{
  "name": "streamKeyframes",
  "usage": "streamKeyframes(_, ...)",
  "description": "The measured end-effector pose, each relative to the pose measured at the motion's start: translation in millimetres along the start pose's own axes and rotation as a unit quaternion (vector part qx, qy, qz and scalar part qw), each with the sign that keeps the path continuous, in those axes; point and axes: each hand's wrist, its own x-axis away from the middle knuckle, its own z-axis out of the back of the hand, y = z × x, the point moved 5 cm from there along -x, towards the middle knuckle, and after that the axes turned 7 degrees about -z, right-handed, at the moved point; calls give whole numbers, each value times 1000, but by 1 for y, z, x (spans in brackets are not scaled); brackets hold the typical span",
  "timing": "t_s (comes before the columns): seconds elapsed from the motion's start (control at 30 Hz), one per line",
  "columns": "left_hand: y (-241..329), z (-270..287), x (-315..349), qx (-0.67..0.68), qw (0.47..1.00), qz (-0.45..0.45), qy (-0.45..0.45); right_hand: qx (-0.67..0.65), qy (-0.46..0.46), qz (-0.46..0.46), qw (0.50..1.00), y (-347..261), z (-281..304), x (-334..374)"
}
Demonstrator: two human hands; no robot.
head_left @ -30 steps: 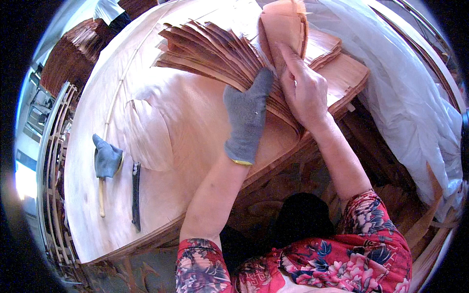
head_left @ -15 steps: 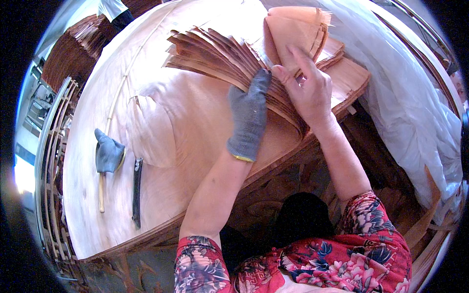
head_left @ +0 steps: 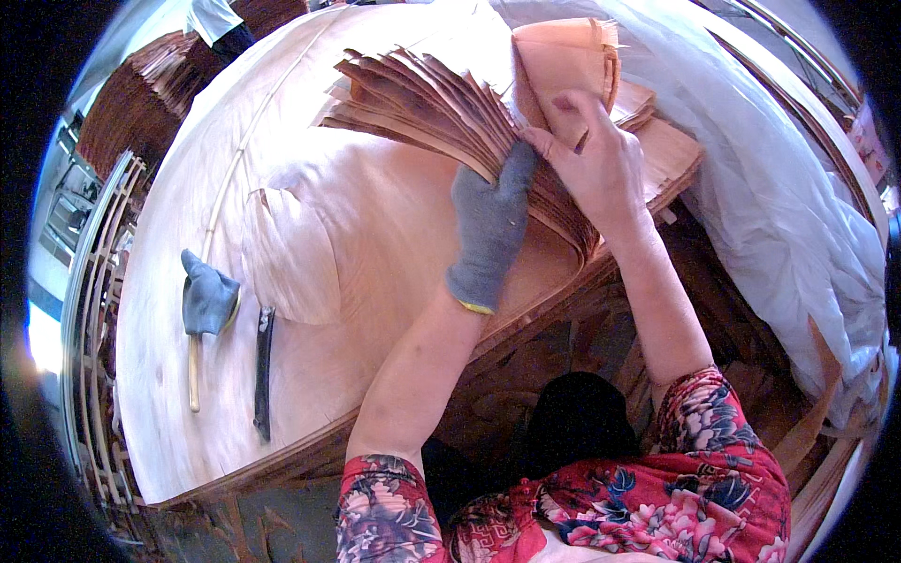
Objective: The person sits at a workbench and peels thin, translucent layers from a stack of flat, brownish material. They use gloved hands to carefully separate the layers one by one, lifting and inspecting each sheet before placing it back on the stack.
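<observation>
Grey-gloved L hand [head_left: 493, 216] clamps fanned veneer sheets [head_left: 422, 108] over pale veneer stack [head_left: 375, 225], prob. so edges splay apart; bare R hand [head_left: 605, 174]: thumb by bundle, fingers parted, can't tell if gripping.

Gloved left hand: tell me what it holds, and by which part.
The left hand grips a fanned bundle of thin brown sheets by the part where they bunch together.

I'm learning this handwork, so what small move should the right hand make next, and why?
I'd probably pinch one edge of the curled sheets with the bare right hand: it is partly open right by them, while the gloved left hand grips the fanned sheets, which seems to keep them steady.
</observation>
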Motion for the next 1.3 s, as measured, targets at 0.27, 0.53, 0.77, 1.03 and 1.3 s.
streamKeyframes(0.27, 7, -4, 1, -81, 996, -10, -49, 12, -18, 12, 1000, 4, 4, -4)
streamKeyframes(0.53, 2, -4, 2, -91, 995, -17, -35, -3, -24, 2, 1000, 1, 3, 0)
streamKeyframes(0.77, -4, -5, 2, -44, 999, 16, -20, 22, -49, 27, 998, -9, 4, 5)
streamKeyframes(1.03, -1, -2, 1, 44, 999, 25, 7, -33, 16, 25, 999, -4, 0, 9)
streamKeyframes(1.3, 4, -2, 4, 85, 993, 72, 35, -112, 51, -12, 992, 10, -2, 10)
